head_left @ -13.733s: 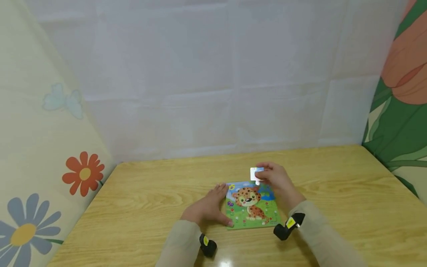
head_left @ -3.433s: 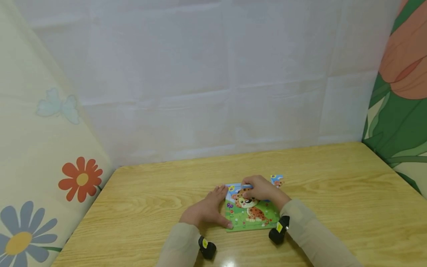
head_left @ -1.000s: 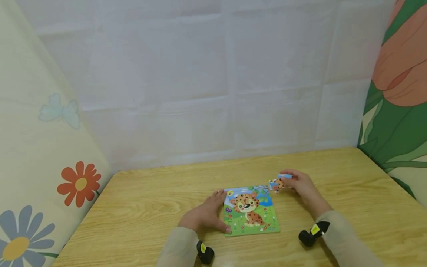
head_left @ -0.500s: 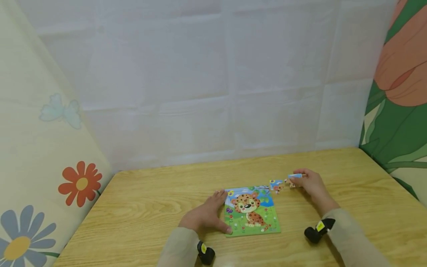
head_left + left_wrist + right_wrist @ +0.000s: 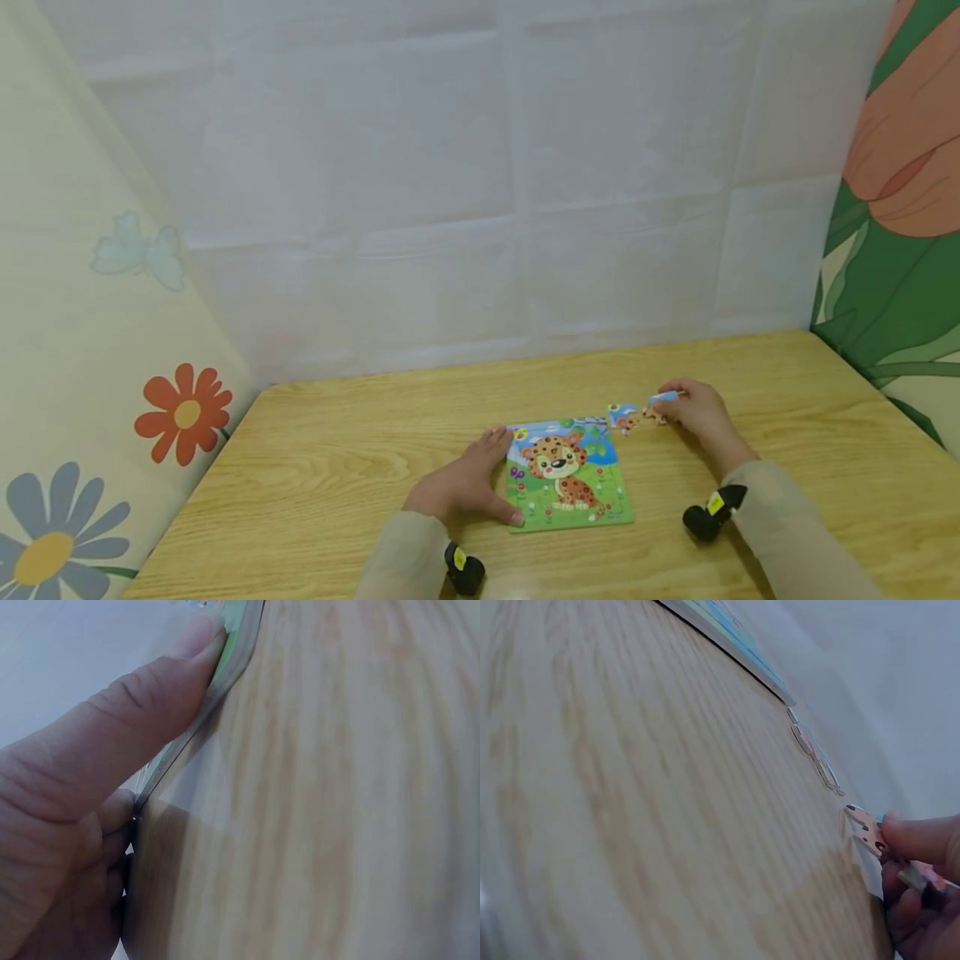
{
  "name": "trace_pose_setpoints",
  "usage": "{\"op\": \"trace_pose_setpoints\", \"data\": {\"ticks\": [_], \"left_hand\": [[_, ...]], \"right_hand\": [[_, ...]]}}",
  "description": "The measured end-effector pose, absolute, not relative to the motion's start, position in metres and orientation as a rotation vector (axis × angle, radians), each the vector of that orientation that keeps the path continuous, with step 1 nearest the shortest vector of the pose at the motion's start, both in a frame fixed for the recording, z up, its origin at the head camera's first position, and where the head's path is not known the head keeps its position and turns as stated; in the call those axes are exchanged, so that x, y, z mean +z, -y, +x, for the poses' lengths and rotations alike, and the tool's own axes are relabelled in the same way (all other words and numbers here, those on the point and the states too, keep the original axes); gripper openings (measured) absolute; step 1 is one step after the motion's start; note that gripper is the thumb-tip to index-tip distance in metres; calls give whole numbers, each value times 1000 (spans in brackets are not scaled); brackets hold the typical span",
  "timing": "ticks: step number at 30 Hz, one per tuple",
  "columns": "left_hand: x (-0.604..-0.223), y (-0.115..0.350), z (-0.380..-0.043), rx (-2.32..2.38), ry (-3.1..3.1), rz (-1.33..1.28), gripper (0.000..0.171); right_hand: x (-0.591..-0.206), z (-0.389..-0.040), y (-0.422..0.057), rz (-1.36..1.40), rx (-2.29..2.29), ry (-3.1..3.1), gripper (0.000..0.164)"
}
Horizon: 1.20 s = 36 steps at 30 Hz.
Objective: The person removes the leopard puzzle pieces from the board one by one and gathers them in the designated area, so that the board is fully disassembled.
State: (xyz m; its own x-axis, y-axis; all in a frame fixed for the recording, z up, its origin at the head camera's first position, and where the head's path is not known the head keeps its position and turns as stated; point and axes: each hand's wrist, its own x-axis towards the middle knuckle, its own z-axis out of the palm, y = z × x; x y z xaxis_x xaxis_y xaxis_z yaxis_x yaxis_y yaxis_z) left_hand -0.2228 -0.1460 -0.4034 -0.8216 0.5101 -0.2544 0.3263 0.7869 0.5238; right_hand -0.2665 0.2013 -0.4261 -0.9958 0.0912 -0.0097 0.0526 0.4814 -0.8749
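A square jigsaw board (image 5: pixel 540 521) with a spotted leopard cub on green grass lies flat on the table. My left hand (image 5: pixel 467 477) rests along its left edge, fingers extended, thumb on the near left corner. In the left wrist view that thumb (image 5: pixel 161 694) presses the rim from above. Right of the board's far corner lies a loose puzzle piece (image 5: pixel 622 414), blue and orange. Beyond it my right hand (image 5: pixel 703 417) pinches a spotted orange-and-blue puzzle piece (image 5: pixel 866 827) between thumb and fingers, low over the table. Whether a second piece is under it I cannot tell.
The wood-grain table (image 5: pixel 337 467) reaches back to a white cloth (image 5: pixel 390 208). A panel with painted flowers (image 5: pixel 186 414) borders the left side; another with a large tulip (image 5: pixel 903 179) borders the right. Each wrist carries a small black camera (image 5: pixel 705 521).
My right hand was above the board's far edge with a piece, then over the board. It has since moved right, drawing the held piece away from the loose one. My left hand stays on the board.
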Motion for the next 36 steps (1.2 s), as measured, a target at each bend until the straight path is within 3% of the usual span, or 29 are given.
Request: {"op": "trace_pose_setpoints", "data": {"ticks": [13, 36], "left_hand": [[-403, 145, -221, 648, -2609, 616, 117], [-403, 144, -222, 645, -2602, 605, 117]], "right_hand": [[-425, -267, -203, -60, 1219, 2785, 42], [-419, -259, -196, -126, 1222, 2718, 43]]}}
